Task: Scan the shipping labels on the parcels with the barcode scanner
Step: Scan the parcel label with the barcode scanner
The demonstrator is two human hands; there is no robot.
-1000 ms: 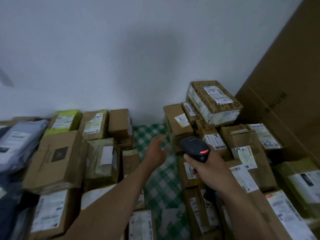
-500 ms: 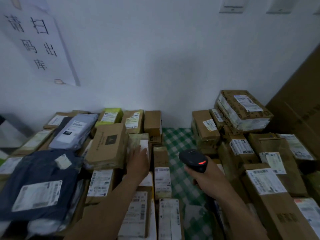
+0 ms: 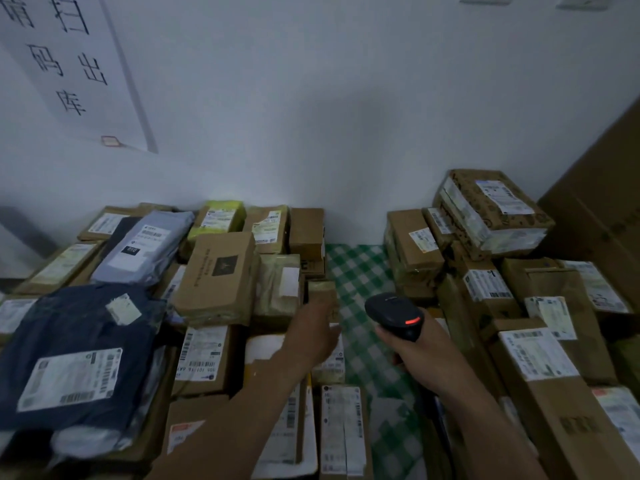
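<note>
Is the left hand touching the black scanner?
Apart. The head view shows green checked cloth between the left hand and the scanner, which the right hand grips.

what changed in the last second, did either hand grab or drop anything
The left hand swung left, from above the checked cloth to the parcels beside it, and now reaches a narrow box at the cloth's edge; blur hides whether it grips. The view turned left too. The right hand kept holding the scanner, red light on. Nothing else visibly shifted.
</note>
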